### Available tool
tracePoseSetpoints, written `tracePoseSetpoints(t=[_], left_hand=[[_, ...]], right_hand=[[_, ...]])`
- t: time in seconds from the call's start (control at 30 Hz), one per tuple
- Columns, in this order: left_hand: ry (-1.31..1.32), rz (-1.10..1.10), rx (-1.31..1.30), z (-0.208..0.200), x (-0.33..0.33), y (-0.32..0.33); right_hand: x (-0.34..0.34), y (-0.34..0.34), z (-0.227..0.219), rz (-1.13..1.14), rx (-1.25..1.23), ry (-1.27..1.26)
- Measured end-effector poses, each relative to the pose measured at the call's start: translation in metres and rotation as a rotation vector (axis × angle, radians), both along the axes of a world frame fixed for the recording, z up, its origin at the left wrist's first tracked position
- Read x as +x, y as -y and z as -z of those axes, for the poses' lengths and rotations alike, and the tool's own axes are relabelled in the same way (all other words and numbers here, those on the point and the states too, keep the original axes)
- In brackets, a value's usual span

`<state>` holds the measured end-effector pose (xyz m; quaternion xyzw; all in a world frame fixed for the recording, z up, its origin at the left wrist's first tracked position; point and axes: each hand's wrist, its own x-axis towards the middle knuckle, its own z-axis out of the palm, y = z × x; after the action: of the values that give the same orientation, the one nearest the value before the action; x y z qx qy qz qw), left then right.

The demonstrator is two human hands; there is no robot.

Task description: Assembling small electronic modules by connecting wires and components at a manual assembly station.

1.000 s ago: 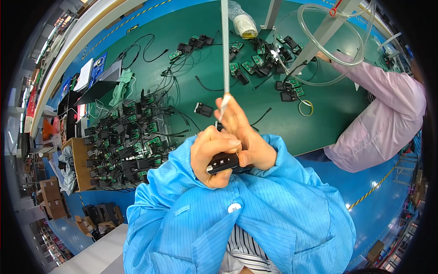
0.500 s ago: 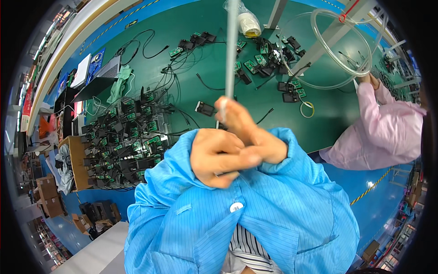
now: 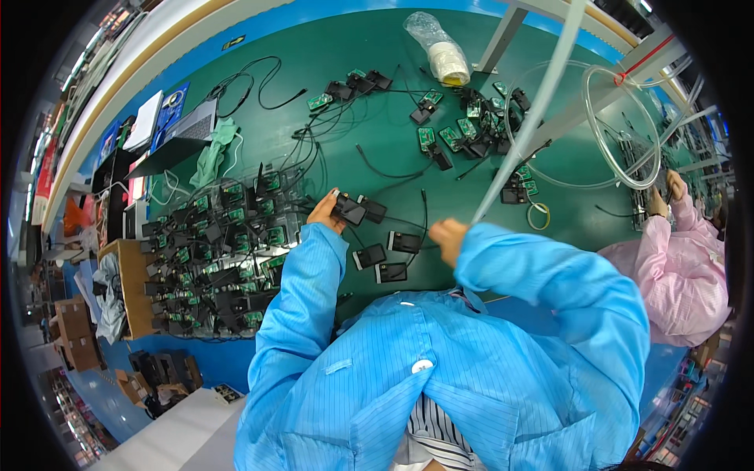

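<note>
The left hand (image 3: 324, 210) is closed on one black rectangular housing (image 3: 348, 210), gripping it near its left edge, above the worktop (image 3: 573, 228). The edge grip presumably serves to leave the broad face uncovered. The right hand (image 3: 448, 239) is blurred, its fingers apparently curled in; whether it grips anything cannot be determined. A pale tube (image 3: 532, 119) descends from the upper edge to beside that wrist; contact is not confirmed.

A second black housing (image 3: 372, 209) lies just beside the held one in this view. Three loose black housings (image 3: 391, 272) lie in a small group between the hands and the torso, probably so placed for short reach. To the left, a dense array of black units with green circuit boards (image 3: 228, 243) is arranged in rough rows, likely to save space.

The held housing appears dark, flat-faced and square-cornered, with a small light spot at its upper left corner. No damage is discernible at this scale; its underside is hidden. A black cable (image 3: 400, 223) runs near it, attachment unclear.
</note>
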<state>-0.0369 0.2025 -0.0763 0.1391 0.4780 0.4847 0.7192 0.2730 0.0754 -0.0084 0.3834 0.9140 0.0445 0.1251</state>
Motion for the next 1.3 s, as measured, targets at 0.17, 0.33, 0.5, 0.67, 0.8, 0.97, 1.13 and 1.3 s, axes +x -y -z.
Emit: tracePoseSetpoints(t=[0.17,0.33,0.5,0.67,0.8,0.97,1.13,1.3], left_hand=[[-0.158,-0.055,-0.234,0.041,-0.001,-0.056],[-0.693,0.153,-0.048,0.059,-0.001,-0.091],[-1.825,0.466,0.549,0.04,0.034,-0.106],[-1.417,0.562,0.944,0.004,0.185,-0.106],[-1.563,0.741,0.957,0.032,0.258,-0.103],[-1.179,0.528,1.161,0.043,0.258,-0.128],[-0.823,0.659,1.445,-0.085,0.203,-0.057],[-0.519,0.577,1.411,-0.171,0.142,0.044]], right_hand=[[-0.037,0.002,0.052,-0.024,0.044,0.022],[-0.007,-0.007,0.013,0.398,0.175,-0.297],[0.04,0.002,0.006,0.592,0.142,-0.387],[0.051,-0.001,-0.013,0.739,0.1,-0.591],[0.05,-0.006,-0.022,0.783,0.122,-0.718],[0.078,-0.01,-0.027,0.916,0.079,-0.85],[0.113,-0.004,-0.03,1.042,0.062,-1.086],[0.078,-0.014,-0.087,0.854,-0.428,-1.527]])
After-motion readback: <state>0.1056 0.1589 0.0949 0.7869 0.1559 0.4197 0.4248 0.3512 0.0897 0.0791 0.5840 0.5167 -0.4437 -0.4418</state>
